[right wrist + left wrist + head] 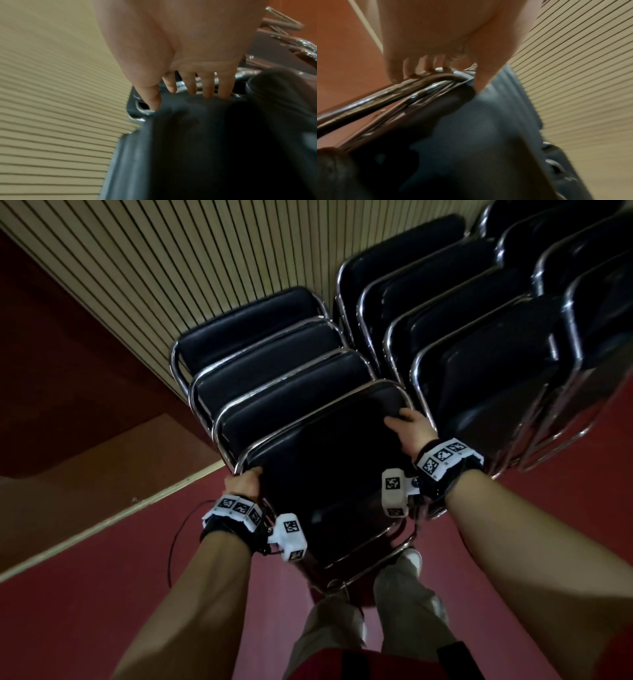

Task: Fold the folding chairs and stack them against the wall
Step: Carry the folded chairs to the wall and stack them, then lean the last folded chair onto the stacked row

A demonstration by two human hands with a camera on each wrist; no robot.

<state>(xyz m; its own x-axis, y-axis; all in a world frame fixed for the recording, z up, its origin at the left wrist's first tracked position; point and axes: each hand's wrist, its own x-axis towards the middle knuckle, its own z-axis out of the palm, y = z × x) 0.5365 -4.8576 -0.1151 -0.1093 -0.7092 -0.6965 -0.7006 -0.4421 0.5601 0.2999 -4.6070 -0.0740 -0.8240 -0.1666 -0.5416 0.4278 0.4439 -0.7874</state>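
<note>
A folded black chair with a chrome frame (329,460) stands upright at the front of the left stack. My left hand (245,482) grips its top left corner; in the left wrist view the fingers (412,67) curl over the chrome tube (388,89). My right hand (409,429) holds the top right corner, fingers (207,86) wrapped over the frame and thumb on the black pad (197,135). Behind it three folded chairs (260,361) lean toward the slatted beige wall (171,268).
A second row of several folded black chairs (479,344) leans against the wall to the right, close beside the held chair. The floor is red carpet (85,594), with a brown step and beige skirting (102,518) at left. My legs and shoes (404,583) stand just behind the chair.
</note>
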